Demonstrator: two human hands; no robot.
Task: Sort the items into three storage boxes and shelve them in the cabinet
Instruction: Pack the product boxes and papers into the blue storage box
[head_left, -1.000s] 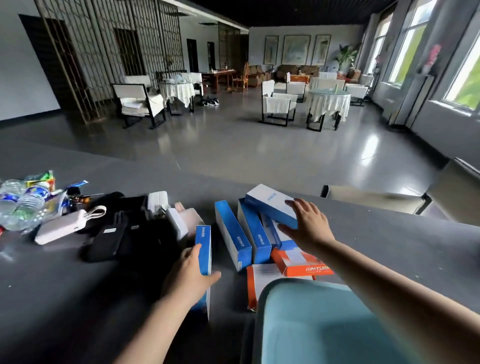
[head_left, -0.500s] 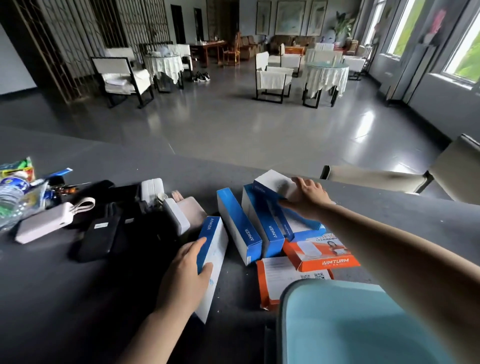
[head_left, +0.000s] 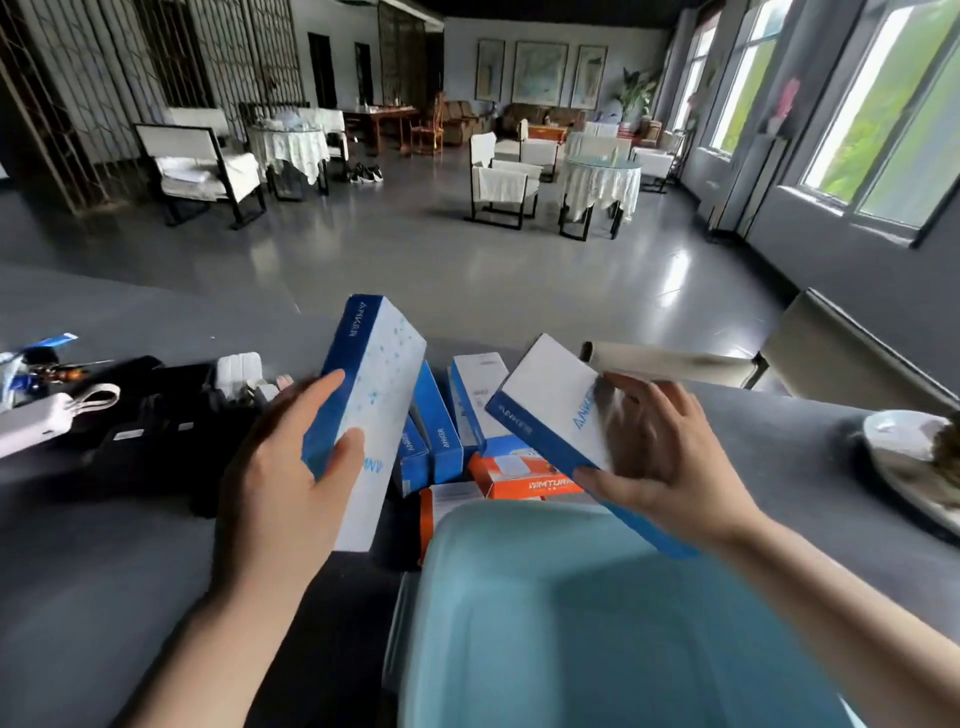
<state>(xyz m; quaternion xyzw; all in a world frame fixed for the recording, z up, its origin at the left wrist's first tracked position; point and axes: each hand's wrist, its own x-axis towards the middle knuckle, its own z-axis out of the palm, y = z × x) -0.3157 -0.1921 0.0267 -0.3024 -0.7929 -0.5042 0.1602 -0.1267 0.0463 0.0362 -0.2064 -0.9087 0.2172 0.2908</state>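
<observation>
Left hand (head_left: 270, 483) fingers (head_left: 317, 395) around blue box (head_left: 371, 395), right hand (head_left: 660, 462) pinching white box (head_left: 550, 400)

Glossy grey floor (head_left: 395, 260), white-draped tables (head_left: 602, 182), bright right windows (head_left: 883, 114), possibly sofas at back.

Both forearms are showing bare from wrist to the lower edge of the view, with no sleeve reaching them. The left hand (head_left: 283, 467) and the right hand (head_left: 662, 457) are wearing no gloves, rings or watch.
</observation>
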